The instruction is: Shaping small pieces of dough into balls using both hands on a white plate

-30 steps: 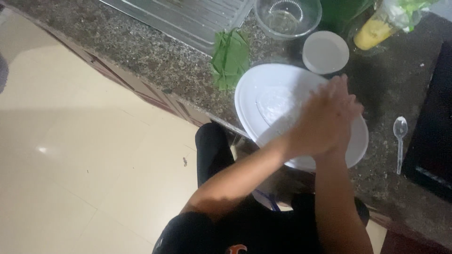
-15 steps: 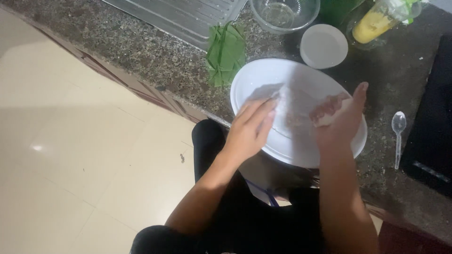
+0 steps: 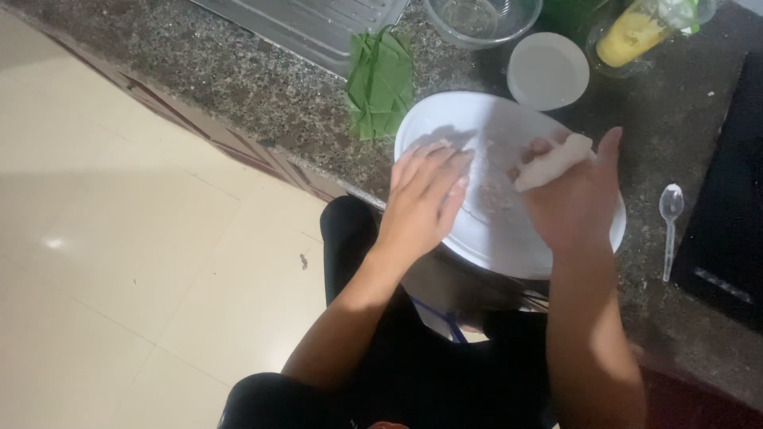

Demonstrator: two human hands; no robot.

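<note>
A large white plate (image 3: 493,119) dusted with flour rests on the granite counter's front edge. My right hand (image 3: 576,199) is over the plate's right side, fingers closed around a pale lump of dough (image 3: 552,163). My left hand (image 3: 425,199) lies flat over the plate's left rim with its fingers spread, floury, holding nothing. A stack of folded green leaves (image 3: 381,79) lies just left of the plate.
A small white lid (image 3: 548,70) and a clear glass bowl (image 3: 481,17) stand behind the plate. A clear plastic spoon (image 3: 669,226) lies to the right beside a black cooktop (image 3: 727,206). A metal drainer (image 3: 310,24) sits at the back left. A tiled floor lies below.
My hands were pressed together over the plate. They have come apart: the left one moved to the plate's left rim, the right one kept the dough.
</note>
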